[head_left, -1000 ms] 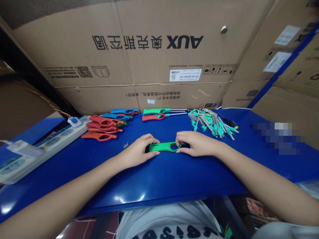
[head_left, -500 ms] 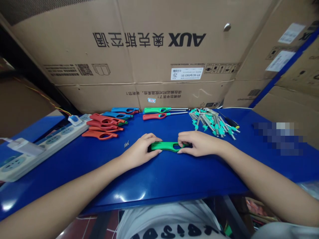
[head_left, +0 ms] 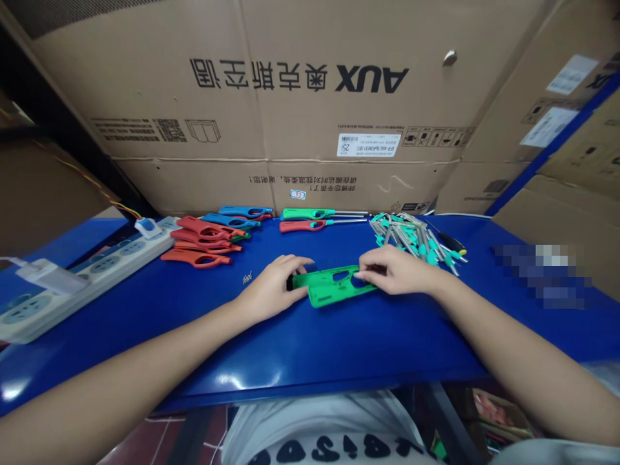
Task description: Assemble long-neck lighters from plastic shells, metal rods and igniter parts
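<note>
A green lighter handle casing (head_left: 334, 290) is parted into two overlapping halves just above the blue table. The nearer half is swung toward me at its left end and shows its inner side. My right hand (head_left: 400, 270) pinches the casing's right end beside the oval trigger opening. Around the left end of the farther half, my left hand (head_left: 274, 284) has its thumb and fingers spread apart. The thumb is close to the casing; whether it touches is unclear. What lies inside the left palm is hidden.
Red, orange and blue handle casings (head_left: 201, 239) lie at the left. Two long-nosed lighters (head_left: 322, 214) lie at the back. Metal tubes with turquoise parts (head_left: 411, 239) are heaped near a screwdriver (head_left: 450, 243). Small screws (head_left: 247, 278) sit left; a power strip (head_left: 92, 274) runs alongside.
The green casing was closed between both hands; now its halves are parted, the nearer one tilted toward me. The left fingers have spread wider. The right hand has shifted slightly right.
</note>
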Available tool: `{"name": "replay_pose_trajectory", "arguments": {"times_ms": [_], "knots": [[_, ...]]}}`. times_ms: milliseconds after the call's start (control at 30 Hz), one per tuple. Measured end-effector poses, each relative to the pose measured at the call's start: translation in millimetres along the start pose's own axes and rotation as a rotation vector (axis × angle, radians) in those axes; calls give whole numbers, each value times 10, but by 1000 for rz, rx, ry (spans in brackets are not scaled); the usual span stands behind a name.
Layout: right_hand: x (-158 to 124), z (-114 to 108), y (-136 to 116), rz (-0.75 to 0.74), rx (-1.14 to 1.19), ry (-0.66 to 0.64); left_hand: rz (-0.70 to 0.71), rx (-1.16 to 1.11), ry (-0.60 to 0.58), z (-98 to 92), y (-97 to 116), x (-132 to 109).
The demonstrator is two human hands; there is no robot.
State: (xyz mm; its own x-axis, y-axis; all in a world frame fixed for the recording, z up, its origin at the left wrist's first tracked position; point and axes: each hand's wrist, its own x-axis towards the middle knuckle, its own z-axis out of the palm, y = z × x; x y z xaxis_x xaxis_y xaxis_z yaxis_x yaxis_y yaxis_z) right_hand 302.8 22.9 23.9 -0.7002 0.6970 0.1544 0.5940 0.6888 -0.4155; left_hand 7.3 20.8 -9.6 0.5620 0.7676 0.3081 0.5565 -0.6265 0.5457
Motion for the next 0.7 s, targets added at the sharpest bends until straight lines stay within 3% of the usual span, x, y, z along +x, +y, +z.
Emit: {"name": "replay_pose_trajectory", "arguments": {"times_ms": [100, 167, 333, 467, 567, 700], "knots": [[26, 76, -32, 4, -35, -152, -6, 5, -6, -7, -19, 14], [50, 114, -51, 24, -104, -169, -19, -12, -8, -21, -11, 13], [40, 8, 20, 84, -275, 29, 74, 93, 16, -106, 137, -32], [-29, -143, 231, 338, -468, 234, 229, 156, -105, -161, 315, -85], [-55, -177, 389, 475, -625, 200, 283, 132, -214, -152, 395, -127], [-41, -140, 508, 595, -641, 117, 298, 138, -256, -115, 389, -156]]}}
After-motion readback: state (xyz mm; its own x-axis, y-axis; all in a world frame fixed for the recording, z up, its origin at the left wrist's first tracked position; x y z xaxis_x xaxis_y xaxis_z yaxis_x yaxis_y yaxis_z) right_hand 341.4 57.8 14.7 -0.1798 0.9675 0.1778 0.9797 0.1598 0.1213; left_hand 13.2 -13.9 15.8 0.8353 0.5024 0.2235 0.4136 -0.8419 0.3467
